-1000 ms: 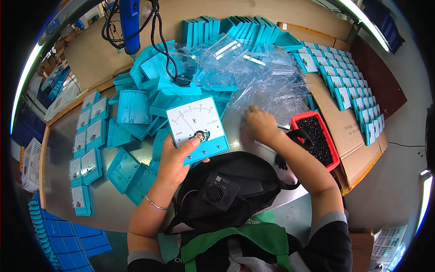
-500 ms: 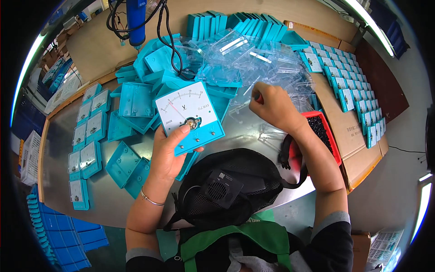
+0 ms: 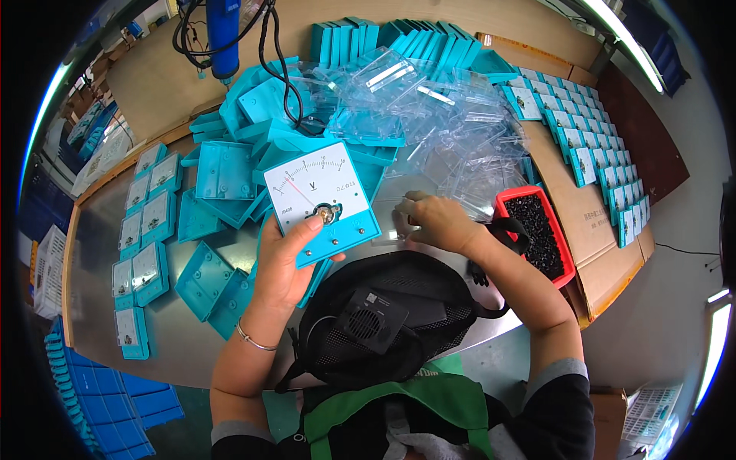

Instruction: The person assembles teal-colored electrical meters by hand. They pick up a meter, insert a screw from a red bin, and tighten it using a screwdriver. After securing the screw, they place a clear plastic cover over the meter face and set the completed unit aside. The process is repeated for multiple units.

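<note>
A teal-and-white meter [image 3: 322, 203] was raised above the table in front of the person, its lower left part lying in the left hand [image 3: 282, 264]. That hand grasped it, the thumb pressed on the face beside the round cutout with brass-coloured parts, the other fingers mostly hidden behind. Most of the plate stood clear beyond the grip, up and to the right. Its printed face was turned up toward the head; the scale end pointed away from the person, and the teal band with three screws lay nearest. The plate was slightly longer than wide, its long axis running from far left to near right at a modest slant. A thin red needle pointed to the upper left.

The right hand [image 3: 438, 222] was low over the metal tabletop [image 3: 170, 345], well apart from the meter, with fingers bent beside something clear; whether they gripped it could not be told.

Beyond the meter were heaped teal cases [image 3: 226, 170] and, to their right, clear covers [image 3: 468, 134]. Near the right forearm stood a red bin [image 3: 566, 264] of small black parts. More meters stood in groups at the far left [image 3: 148, 270] and on cardboard [image 3: 602, 257] at the right. A black mesh bag [image 3: 445, 326] lay between the forearms, and a blue tool [image 3: 224, 38] hung at the upper left.
</note>
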Tool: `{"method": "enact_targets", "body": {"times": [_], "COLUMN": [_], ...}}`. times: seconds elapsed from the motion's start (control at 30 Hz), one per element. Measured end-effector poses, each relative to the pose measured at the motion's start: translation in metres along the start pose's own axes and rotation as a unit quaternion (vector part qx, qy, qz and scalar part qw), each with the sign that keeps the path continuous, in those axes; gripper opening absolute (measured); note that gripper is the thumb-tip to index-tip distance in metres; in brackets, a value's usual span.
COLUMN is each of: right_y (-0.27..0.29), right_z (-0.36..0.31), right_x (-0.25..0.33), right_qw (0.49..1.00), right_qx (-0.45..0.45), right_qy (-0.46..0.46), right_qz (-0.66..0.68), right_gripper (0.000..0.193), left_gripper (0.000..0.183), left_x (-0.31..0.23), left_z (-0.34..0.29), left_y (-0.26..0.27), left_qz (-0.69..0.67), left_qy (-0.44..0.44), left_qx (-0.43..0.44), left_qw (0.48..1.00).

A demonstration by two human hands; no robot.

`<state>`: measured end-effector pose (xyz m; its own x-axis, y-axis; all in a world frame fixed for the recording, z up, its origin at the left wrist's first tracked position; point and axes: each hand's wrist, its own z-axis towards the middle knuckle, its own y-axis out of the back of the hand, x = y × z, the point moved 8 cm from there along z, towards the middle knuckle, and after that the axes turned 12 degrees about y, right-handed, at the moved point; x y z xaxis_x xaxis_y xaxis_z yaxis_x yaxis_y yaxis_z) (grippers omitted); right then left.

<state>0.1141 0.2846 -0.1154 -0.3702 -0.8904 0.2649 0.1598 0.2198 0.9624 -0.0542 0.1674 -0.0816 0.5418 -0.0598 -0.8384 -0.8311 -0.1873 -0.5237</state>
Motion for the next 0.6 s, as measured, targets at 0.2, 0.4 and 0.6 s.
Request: {"method": "enact_targets", "body": {"times": [0.2,0.4,0.6], "right_y": [0.076,0.082,0.064], "right_z": [-0.044,-0.184,-0.204], "right_x": [0.006,-0.072,-0.094], "right_qw": [0.985,0.944,0.943], "right_qx": [-0.159,-0.004,-0.022], "right_qy": [-0.042,-0.259,-0.297], "right_qz": [-0.058,-0.202,-0.151], "right_gripper": [0.010,0.003,0.006], "left_gripper": [0.034,0.035,0.034], "left_x": [0.001,0.002,0.006], "left_z": [-0.005,-0.001,-0.003], "left_y": [0.005,-0.004,0.000], "left_qz": [-0.002,-0.007,-0.010], "left_qy": [-0.007,-0.001,0.002], "left_qx": [-0.020,0.004,-0.014], "left_qw": [1.000,1.000,1.000]}}
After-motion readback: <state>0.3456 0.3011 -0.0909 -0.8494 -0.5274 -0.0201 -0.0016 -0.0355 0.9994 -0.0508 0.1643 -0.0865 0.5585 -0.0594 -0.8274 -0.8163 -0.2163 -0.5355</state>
